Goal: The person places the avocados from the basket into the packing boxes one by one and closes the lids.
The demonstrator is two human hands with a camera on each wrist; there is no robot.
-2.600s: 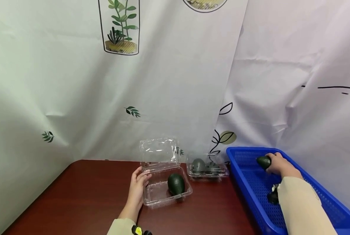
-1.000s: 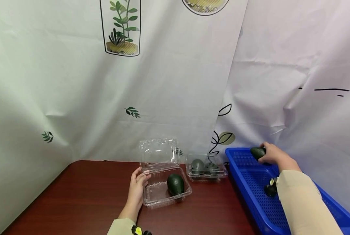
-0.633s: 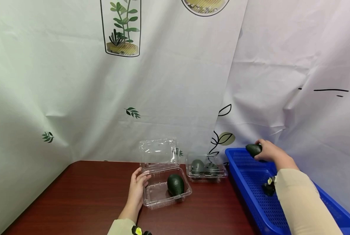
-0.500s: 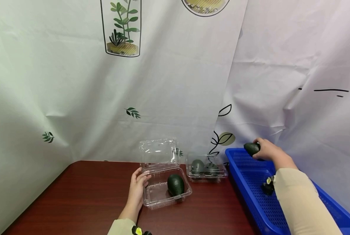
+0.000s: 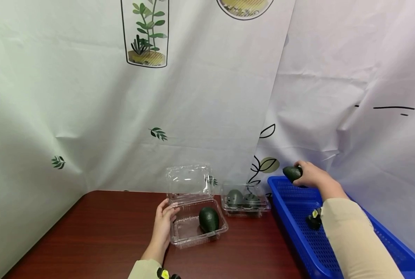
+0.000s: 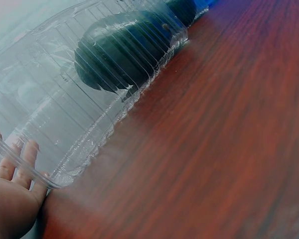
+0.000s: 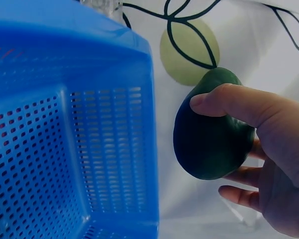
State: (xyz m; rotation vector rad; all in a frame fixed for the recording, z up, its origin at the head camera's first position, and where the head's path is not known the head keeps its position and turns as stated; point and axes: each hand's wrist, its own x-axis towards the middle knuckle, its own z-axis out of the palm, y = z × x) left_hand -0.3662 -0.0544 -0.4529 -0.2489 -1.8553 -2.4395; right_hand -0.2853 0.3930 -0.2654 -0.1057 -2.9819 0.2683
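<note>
In the head view, my right hand (image 5: pixel 310 174) holds a dark green avocado (image 5: pixel 292 173) above the far end of a blue plastic basket (image 5: pixel 287 221). The right wrist view shows the thumb across the avocado (image 7: pixel 209 134), other fingers beneath it. My left hand (image 5: pixel 162 223) holds the left edge of a clear plastic clamshell container (image 5: pixel 184 241), whose lid (image 5: pixel 190 182) stands raised at the back. One avocado (image 5: pixel 209 219) lies in its right half. Through the ribbed wall in the left wrist view, that avocado (image 6: pixel 119 52) shows; the left fingers (image 6: pixel 27 162) lie at the rim.
Behind and right of the open container stands a closed clear container (image 5: pixel 245 209) with two avocados inside. A small black object with a yellow mark (image 5: pixel 313 219) shows near the right sleeve, over the basket. A printed white sheet (image 5: pixel 210 97) hangs behind the brown table (image 5: pixel 123 236).
My right hand has lifted the avocado and carried it left and up, toward the basket's far left corner. The left hand and the open container stay in place.
</note>
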